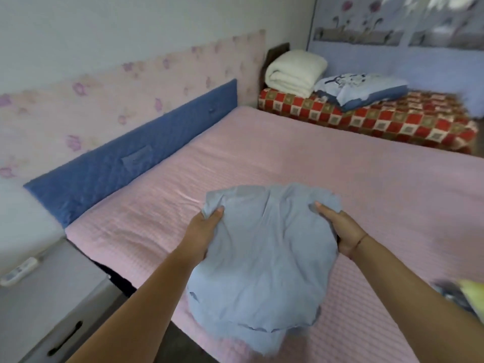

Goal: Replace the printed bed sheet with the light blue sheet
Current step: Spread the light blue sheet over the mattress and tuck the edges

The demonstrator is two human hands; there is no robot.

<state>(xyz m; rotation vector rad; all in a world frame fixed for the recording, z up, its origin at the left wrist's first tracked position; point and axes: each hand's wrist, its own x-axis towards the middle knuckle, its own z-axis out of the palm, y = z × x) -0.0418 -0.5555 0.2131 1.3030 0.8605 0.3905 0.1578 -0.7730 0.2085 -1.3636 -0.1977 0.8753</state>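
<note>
Both arms reach forward; the left hand (203, 226) grips the light blue sheet (262, 258) at nine o'clock, the right hand (340, 231) at three. Bundled and creased, it hangs over the pink bed (288, 158).

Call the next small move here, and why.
Probably lower the light blue sheet onto the pink quilted bed cover and start opening it out. It is bunched in a bundle, held over the bed's near edge, with the left hand gripping one side and the right hand the other. No printed sheet shows on that bed surface, so spreading seems due.
</note>
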